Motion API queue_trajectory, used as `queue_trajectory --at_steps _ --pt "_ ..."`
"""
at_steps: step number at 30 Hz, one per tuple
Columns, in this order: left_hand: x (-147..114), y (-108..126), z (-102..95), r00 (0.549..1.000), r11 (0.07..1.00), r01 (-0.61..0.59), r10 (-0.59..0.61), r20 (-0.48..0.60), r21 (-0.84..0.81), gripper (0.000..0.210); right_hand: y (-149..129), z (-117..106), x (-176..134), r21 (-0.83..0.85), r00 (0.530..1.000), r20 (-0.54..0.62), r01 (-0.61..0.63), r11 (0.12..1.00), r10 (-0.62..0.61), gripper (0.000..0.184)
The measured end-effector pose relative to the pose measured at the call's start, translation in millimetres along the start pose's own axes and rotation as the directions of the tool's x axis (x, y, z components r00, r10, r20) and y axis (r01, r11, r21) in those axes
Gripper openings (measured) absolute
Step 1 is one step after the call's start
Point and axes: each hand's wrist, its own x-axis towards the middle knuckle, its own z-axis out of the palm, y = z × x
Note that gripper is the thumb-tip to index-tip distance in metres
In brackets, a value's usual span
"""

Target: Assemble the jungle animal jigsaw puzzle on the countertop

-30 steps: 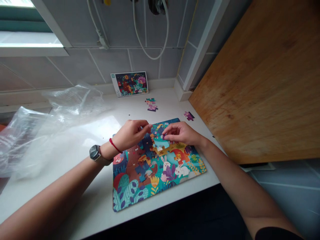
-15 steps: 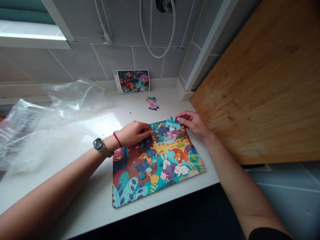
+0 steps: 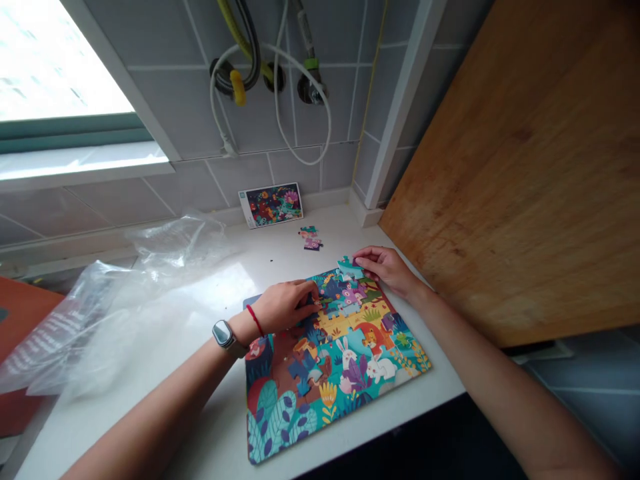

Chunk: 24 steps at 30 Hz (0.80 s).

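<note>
A colourful jigsaw puzzle (image 3: 325, 400) with rabbits, leaves and flowers lies in its tray on the white counter, largely filled in. My right hand (image 3: 387, 270) is at its far right corner, thumb and fingers pinching a teal puzzle piece (image 3: 349, 269) with a purple end. That piece sits over the far edge; whether it lies flat cannot be made out. Across the puzzle's upper left part rests my left hand (image 3: 285, 307), its fingers curled down near the middle. The fingertips and anything under them are partly hidden. Several loose pieces (image 3: 312, 240) lie together behind the puzzle.
A picture card (image 3: 274, 205) of the puzzle leans on the tiled wall. Crumpled clear plastic bags (image 3: 100, 313) cover the counter's left side. A wooden panel (image 3: 520, 173) stands close on the right. White cable (image 3: 327, 127) and hoses hang above.
The view has tilted upward, so everything appears lower and more of the wall and window shows. Both hands keep nearly the same places on the puzzle, the right still pinching its piece.
</note>
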Motion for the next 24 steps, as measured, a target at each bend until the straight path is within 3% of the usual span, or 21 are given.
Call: queue_trajectory --at_steps 10,24 --pt "0.2 1.4 -2.4 1.0 1.0 0.023 -0.023 0.018 -0.006 0.028 5.4 -1.8 1.6 -0.016 1.0 0.031 -0.002 1.0 0.003 0.05" --pt "1.8 -1.7 -1.0 0.999 1.0 0.028 -0.028 0.027 -0.003 0.032 15.3 -5.8 7.2 -0.056 0.996 0.039 0.082 0.995 -0.08 0.041"
